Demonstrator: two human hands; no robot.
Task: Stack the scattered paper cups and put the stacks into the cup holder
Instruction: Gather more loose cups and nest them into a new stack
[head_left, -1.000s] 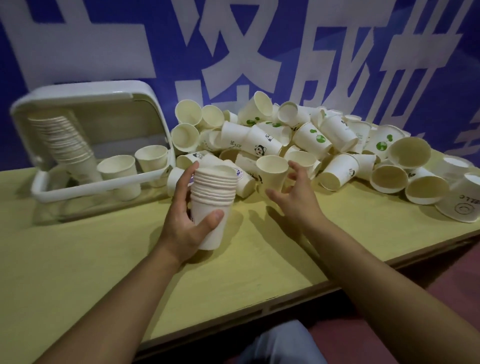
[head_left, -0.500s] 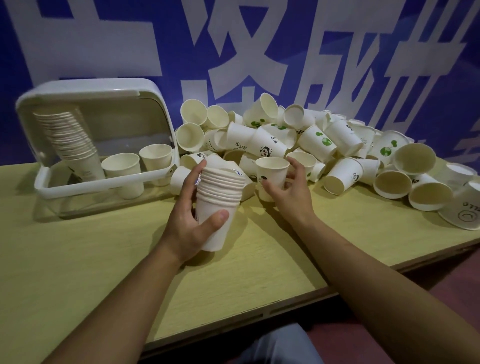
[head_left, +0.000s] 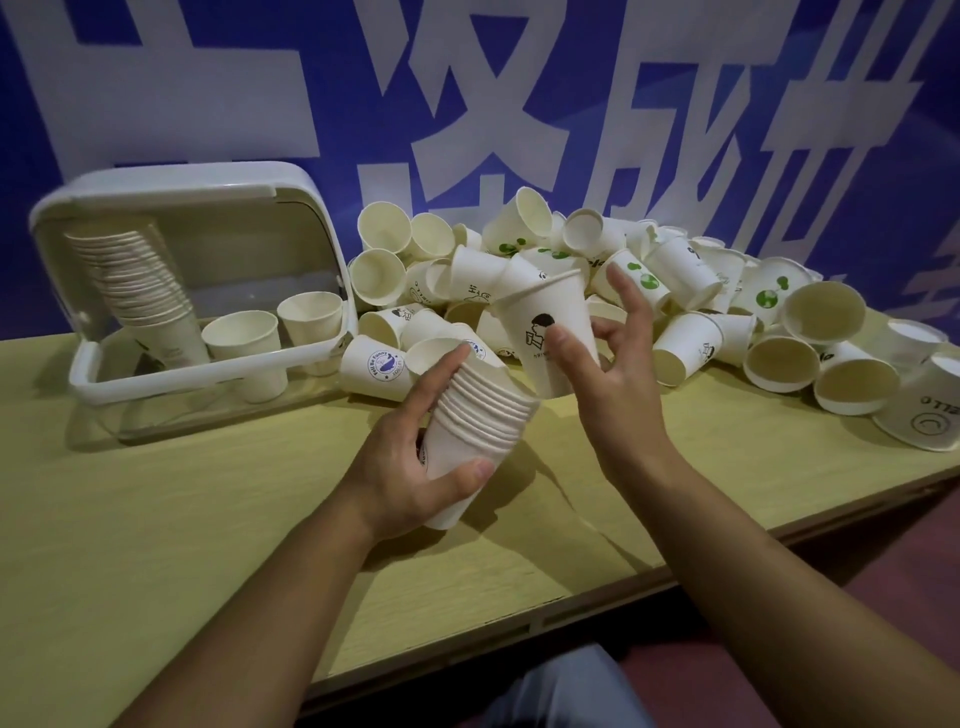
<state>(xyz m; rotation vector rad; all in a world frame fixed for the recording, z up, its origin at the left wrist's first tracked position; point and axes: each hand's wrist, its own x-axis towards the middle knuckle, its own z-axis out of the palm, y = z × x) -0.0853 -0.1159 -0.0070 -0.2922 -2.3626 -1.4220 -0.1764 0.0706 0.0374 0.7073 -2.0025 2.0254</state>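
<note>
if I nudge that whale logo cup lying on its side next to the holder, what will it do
The whale-logo cup lies on its side on the smooth table, so it would probably roll, curving because it tapers. Thin paper and empty, it looks very light and may skid. Squeezed hard, its wall would likely dent.

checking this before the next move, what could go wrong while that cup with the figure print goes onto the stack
The right hand pinches the printed cup with thumb and a few fingers only, so it might slip or get dented. The stack in the left hand is tilted, so the cup may catch on its rim instead of nesting. The loose pile lies right behind both hands, and a nudge could roll cups along the table.
</note>
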